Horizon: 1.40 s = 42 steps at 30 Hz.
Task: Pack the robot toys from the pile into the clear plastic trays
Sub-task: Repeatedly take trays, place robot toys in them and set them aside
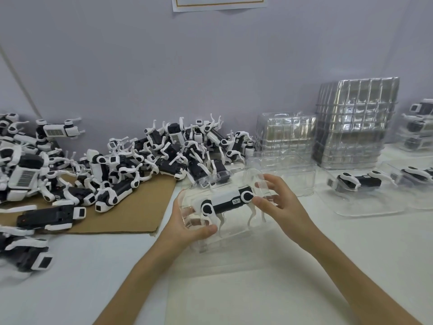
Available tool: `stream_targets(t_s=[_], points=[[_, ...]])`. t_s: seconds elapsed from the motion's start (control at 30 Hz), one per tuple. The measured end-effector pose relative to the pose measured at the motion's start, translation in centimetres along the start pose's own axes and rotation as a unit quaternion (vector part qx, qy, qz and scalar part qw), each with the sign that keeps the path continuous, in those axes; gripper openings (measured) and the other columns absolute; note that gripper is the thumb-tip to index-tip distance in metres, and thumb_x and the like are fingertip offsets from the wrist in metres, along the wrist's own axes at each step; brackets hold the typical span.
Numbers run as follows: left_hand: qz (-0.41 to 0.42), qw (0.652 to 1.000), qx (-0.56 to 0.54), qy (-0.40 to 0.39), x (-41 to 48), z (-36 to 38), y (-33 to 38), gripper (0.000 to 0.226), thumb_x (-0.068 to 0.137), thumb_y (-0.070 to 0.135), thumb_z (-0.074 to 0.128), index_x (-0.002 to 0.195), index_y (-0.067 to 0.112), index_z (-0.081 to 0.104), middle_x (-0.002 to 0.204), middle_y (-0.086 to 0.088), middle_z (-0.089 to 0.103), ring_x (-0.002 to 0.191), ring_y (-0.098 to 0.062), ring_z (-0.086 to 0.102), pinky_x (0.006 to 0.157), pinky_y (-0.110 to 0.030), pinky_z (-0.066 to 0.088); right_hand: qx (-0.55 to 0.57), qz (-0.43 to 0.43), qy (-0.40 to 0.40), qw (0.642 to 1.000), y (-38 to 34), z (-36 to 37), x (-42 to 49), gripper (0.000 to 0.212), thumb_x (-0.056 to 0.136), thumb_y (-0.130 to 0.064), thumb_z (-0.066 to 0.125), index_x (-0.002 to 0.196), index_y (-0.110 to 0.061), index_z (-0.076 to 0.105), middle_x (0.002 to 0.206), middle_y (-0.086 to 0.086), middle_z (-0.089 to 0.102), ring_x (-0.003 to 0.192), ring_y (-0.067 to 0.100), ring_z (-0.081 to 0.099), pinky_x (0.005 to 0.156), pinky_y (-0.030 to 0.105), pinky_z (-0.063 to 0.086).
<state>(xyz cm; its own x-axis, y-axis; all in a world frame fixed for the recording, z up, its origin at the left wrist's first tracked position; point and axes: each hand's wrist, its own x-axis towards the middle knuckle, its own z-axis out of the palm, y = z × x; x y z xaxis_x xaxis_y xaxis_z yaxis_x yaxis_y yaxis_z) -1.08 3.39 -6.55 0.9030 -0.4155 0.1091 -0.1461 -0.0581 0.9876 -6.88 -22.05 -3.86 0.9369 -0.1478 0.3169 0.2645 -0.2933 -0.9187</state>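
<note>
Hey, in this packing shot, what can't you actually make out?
Head view only:
- paper sheet on the wall: cut off by the top edge, content unreadable.
- label on the robot toy in the clear tray: too small to read.
- Fingers of the left hand behind that tray: blurred through the plastic.
- packed trays far right: cut by the right edge, count unknown.
- pile of toys: tangled, uncountable.

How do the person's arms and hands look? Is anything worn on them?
Both arms are bare as far as the picture shows, and no sleeve is visible. The left hand and the right hand wear no gloves. No watch, bracelet or ring can be seen on either wrist or on the fingers that show.
</note>
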Motion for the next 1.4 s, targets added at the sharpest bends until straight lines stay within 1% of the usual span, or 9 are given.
stream_targets(t_s=[0.1,0.3,0.5,0.67,0.77,0.83,0.97,1.27,1.4], points=[[0.002,1.000,0.017,-0.002,-0.2,0.2,0.3,0.127,0.045,0.046,0.092,0.148,0.051,0.018,0.137,0.007,0.049,0.103,-0.002,0.068,0.080,-0.019,0.054,-0.003,-0.001,-0.001,1.000,0.0,0.0,0.0,0.055,0.075,-0.055,0.070,0.126,-0.049,0.051,0.129,-0.017,0.059,0.100,0.009,0.065,0.079,0.019,0.053],[0.063,0.997,0.012,0.040,-0.5,0.9,0.9,0.124,0.047,0.039,0.093,0.149,0.050,0.024,0.144,-0.005,0.046,0.106,-0.009,0.067,0.096,-0.039,0.056,-0.039,-0.061,0.022,0.997,-0.1,0.0,-0.3,0.049,0.083,-0.049,0.069,0.125,-0.055,0.045,0.125,-0.041,0.052,0.107,-0.003,0.061,0.085,0.010,0.048],[0.071,0.995,0.002,0.072,-0.7,1.7,0.6,0.121,0.051,0.039,0.093,0.148,0.050,0.022,0.134,0.002,0.051,0.098,-0.009,0.072,0.072,-0.017,0.055,-0.050,-0.052,0.039,0.997,0.1,0.5,-0.5,0.054,0.085,-0.066,0.064,0.132,-0.048,0.045,0.127,-0.036,0.055,0.118,-0.017,0.052,0.091,0.007,0.042],[0.080,0.988,0.005,0.132,-0.6,2.3,0.7,0.116,0.057,0.027,0.098,0.149,0.041,0.029,0.127,-0.002,0.053,0.083,-0.010,0.073,0.072,-0.033,0.062,-0.182,-0.190,0.187,0.946,0.2,1.4,-0.9,0.038,0.089,-0.022,0.075,0.123,-0.024,0.057,0.116,-0.014,0.062,0.110,0.002,0.059,0.096,0.030,0.045],[0.072,0.981,0.005,0.181,-0.6,2.4,0.6,0.115,0.059,0.028,0.095,0.151,0.038,0.028,0.128,-0.002,0.054,0.085,-0.016,0.073,0.083,-0.052,0.060,-0.277,-0.269,0.108,0.916,0.0,1.9,-1.4,0.031,0.083,-0.011,0.065,0.109,-0.027,0.068,0.102,-0.015,0.069,0.098,0.005,0.061,0.096,0.040,0.041],[0.066,0.977,0.001,0.204,-0.5,2.3,0.6,0.115,0.056,0.033,0.092,0.151,0.035,0.027,0.127,-0.002,0.055,0.084,-0.011,0.072,0.084,-0.055,0.059,-0.385,-0.253,0.021,0.887,0.0,2.6,-1.7,0.045,0.079,-0.012,0.059,0.119,-0.031,0.070,0.118,-0.011,0.070,0.110,0.013,0.059,0.105,0.041,0.032],[0.110,0.969,0.022,0.219,-0.8,2.3,0.6,0.105,0.056,0.045,0.089,0.140,0.057,0.027,0.122,0.016,0.054,0.094,-0.002,0.068,0.083,-0.038,0.060,-0.497,-0.199,-0.080,0.841,-0.2,3.6,-2.2,0.070,0.075,-0.012,0.053,0.138,-0.040,0.056,0.140,0.001,0.060,0.128,0.024,0.052,0.116,0.045,0.014],[0.202,0.955,0.147,0.160,-1.4,3.2,0.7,0.118,0.063,0.041,0.087,0.154,0.048,0.012,0.117,0.034,0.048,0.088,-0.007,0.068,0.069,-0.016,0.054,-0.523,-0.197,-0.093,0.824,0.6,4.7,-2.7,0.059,0.071,-0.017,0.053,0.125,-0.037,0.039,0.126,0.004,0.059,0.119,0.025,0.054,0.110,0.041,0.019],[0.201,0.944,0.187,0.181,-1.3,3.1,0.5,0.119,0.065,0.040,0.091,0.154,0.048,0.012,0.117,0.035,0.047,0.091,-0.004,0.065,0.067,-0.024,0.056,-0.511,-0.188,-0.091,0.834,0.9,4.8,-2.5,0.054,0.076,-0.018,0.057,0.126,-0.033,0.048,0.122,0.000,0.056,0.113,0.021,0.055,0.110,0.042,0.021]])
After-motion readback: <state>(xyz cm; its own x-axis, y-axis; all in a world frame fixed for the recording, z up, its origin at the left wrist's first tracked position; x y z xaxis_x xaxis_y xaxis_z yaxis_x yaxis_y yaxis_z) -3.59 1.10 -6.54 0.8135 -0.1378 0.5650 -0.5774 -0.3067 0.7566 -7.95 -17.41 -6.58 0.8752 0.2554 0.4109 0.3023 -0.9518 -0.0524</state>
